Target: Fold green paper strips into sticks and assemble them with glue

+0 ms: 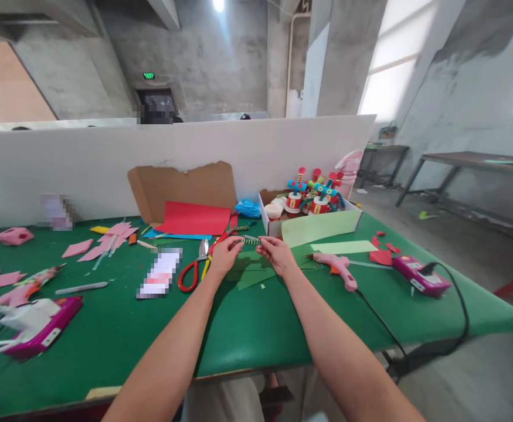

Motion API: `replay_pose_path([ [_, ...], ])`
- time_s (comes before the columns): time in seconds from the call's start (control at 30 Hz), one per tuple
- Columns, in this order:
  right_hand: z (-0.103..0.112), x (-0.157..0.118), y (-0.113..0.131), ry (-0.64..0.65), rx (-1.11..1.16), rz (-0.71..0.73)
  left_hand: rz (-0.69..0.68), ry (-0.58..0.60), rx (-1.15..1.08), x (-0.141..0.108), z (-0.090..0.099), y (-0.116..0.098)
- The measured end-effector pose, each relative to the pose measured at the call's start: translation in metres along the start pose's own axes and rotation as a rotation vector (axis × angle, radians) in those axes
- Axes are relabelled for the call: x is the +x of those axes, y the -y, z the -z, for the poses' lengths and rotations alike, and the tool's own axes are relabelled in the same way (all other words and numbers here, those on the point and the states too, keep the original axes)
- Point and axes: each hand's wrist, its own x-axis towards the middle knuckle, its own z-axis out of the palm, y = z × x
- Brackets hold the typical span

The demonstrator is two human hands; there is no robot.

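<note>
Pinching a coiled, striped spring (251, 240) between left hand (224, 255) and right hand (277, 253).

Item: striped coil (251, 240), green and yellow, thin and spring-like. Held level between my left hand (226, 256) and my right hand (277, 254), one end pinched in each. It hangs just above green paper scraps (256, 271) lying flat on the tabletop (247, 328).

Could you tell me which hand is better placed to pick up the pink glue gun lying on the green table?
Probably the right hand: the pink glue gun lies just beside it, while the left hand sits farther off, near the red scissors.
</note>
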Motion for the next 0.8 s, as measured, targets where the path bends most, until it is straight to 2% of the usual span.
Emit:
replay_pose_path([
  [0.13, -0.001, -0.002, -0.001, 0.032, -0.014, -0.007, 0.011, 0.030, -0.035, 0.000, -0.002, 0.001],
  [0.37, -0.003, -0.007, 0.006, -0.025, -0.005, -0.020, 0.037, 0.010, -0.070, 0.002, 0.003, 0.002],
  [0.57, -0.010, -0.013, 0.011, -0.068, 0.006, -0.142, -0.043, -0.001, -0.134, 0.000, 0.002, -0.003],
  [0.7, -0.012, -0.015, 0.009, 0.028, 0.025, -0.229, -0.117, 0.041, -0.119, -0.001, 0.002, -0.004],
  [0.8, -0.009, -0.013, 0.005, 0.122, 0.006, -0.171, -0.154, 0.078, -0.129, 0.000, 0.002, -0.004],
])
